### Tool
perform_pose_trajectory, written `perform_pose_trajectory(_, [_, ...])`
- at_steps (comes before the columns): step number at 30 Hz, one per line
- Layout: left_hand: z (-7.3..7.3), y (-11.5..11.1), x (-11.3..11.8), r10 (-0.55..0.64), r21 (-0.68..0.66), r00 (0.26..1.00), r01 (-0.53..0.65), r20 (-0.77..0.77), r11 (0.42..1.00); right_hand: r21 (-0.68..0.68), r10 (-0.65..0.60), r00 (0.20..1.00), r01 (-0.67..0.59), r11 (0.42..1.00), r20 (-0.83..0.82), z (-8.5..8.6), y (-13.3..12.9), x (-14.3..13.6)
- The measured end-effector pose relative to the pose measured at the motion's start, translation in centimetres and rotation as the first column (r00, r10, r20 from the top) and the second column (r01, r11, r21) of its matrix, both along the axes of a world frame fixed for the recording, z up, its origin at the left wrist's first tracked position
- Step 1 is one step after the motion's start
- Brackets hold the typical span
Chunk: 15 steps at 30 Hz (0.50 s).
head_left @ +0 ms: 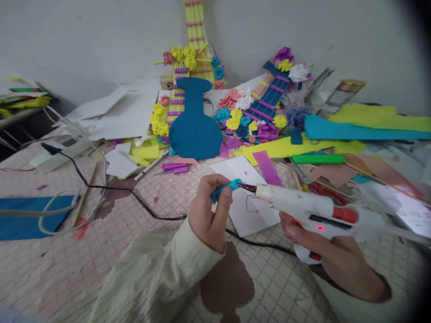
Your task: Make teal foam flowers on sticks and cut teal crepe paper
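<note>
Between thumb and fingers, my left hand (210, 213) pinches a small folded strip of turquoise paper (222, 190). My right hand (332, 258) is wrapped round the handle of a white glue gun (298, 202), whose red light is lit. The gun's dark nozzle meets the right end of the turquoise strip; whether glue is coming out is too small to tell. Under both lies a white sheet of paper (244, 222) with tiny purple scraps. Beyond my left hand stands a blue guitar-shaped cutout (195, 134), leaning on a yellow decorated guitar shape (194, 27).
A second decorated guitar shape (266, 101) with paper flowers leans at the back right. Its black cord (138, 193) crosses the table from a white power strip (60, 152). A green cutter (318, 159), scissors (299, 172), purple rolls (175, 168) and a glass jar (343, 94) lie around.
</note>
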<state>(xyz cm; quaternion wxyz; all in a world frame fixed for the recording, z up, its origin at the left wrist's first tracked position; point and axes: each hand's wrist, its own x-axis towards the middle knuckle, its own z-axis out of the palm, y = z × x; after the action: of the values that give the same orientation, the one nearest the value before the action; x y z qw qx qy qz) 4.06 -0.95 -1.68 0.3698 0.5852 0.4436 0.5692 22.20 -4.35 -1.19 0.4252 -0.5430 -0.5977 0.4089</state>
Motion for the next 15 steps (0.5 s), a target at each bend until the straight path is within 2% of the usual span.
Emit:
perform_pose_trajectory(6, [-0.34,0.1,-0.04,0.049,0.037,0.998,-0.048,-0.034,0.998,-0.026,0.016,1.0,-0.015,1.0,0.024,-0.04,-0.02,0.32])
perform_pose_trajectory(9, [-0.27,0.21,-0.09,0.074,0.045,0.997,-0.073,-0.027,0.996,0.0,-0.046,0.998,0.046,0.999,0.034,0.01,-0.06,-0.1])
perform_pose_trajectory(13, [0.02,0.33,-0.18,0.095,0.069,0.994,-0.099,0.049,0.993,-0.022,-0.088,0.99,0.091,0.996,0.11,-0.25,0.37,-0.19])
perform_pose_trajectory(15, [0.14,0.41,-0.2,0.083,0.076,0.989,-0.093,0.121,0.993,-0.021,-0.151,0.983,0.154,0.988,0.103,-0.57,0.91,0.16])
